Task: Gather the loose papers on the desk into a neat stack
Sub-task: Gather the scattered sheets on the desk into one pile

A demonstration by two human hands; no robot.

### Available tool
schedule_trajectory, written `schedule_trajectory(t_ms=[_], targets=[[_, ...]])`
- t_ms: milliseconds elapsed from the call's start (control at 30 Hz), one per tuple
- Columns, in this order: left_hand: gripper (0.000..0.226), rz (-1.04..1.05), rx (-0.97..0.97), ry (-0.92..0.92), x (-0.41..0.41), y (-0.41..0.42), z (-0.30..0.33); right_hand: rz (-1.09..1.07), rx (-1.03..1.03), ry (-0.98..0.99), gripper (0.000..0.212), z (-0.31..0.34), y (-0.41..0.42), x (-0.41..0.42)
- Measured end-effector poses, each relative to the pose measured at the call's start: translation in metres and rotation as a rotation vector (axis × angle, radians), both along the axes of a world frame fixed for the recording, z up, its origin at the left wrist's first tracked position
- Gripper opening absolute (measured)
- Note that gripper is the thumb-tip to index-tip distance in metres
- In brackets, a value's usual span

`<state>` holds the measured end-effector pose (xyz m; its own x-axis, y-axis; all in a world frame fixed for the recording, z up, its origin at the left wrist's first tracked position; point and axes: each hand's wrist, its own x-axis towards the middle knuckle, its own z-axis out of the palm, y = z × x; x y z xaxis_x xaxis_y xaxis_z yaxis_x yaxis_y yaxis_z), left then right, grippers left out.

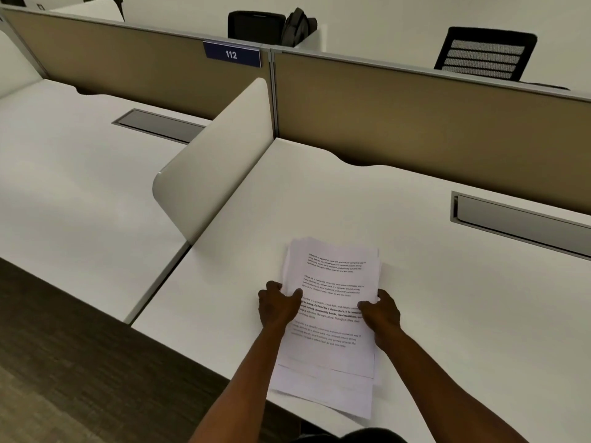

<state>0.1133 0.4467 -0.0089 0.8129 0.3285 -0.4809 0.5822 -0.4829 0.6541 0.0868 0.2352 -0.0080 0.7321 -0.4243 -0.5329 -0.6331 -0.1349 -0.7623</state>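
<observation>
A stack of printed white papers (332, 282) lies on the white desk (447, 314), near its front edge. The sheets are roughly aligned, but several lower edges stick out unevenly at the bottom, over the desk's front edge. My left hand (277, 304) grips the stack's left side with the thumb on top of the sheets. On the opposite side my right hand (382, 311) holds the right edge, its fingers resting on the top page. Both forearms reach in from the bottom of the view.
A white curved divider (217, 161) stands left of the papers, with a neighbouring desk (80, 187) beyond it. A tan partition (415, 123) bearing a "112" sign (232, 54) closes the back. A grey cable tray (518, 219) sits at the right. Black chairs (486, 52) stand behind.
</observation>
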Motion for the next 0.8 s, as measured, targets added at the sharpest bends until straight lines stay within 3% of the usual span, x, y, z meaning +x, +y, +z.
schedule_trajectory(t_ms=[200,333,433,633,800], targets=[[0.071,0.026,-0.369,0.113,0.013,0.02,-0.004,-0.118,0.051,0.007,0.05,-0.012,-0.011,-0.005],[0.053,-0.04,-0.614,0.158,0.009,0.021,-0.003,-0.092,0.164,-0.008,0.048,-0.014,-0.008,-0.002],[0.049,-0.057,-0.653,0.132,0.008,0.017,-0.005,-0.061,0.194,-0.015,0.045,-0.011,-0.005,0.001],[0.042,-0.147,-0.639,-0.039,0.004,0.002,0.004,-0.019,0.028,-0.075,0.043,-0.002,-0.011,-0.003],[0.036,-0.261,-0.797,-0.121,0.007,-0.003,0.032,-0.114,0.382,-0.193,0.046,0.024,-0.043,0.0]])
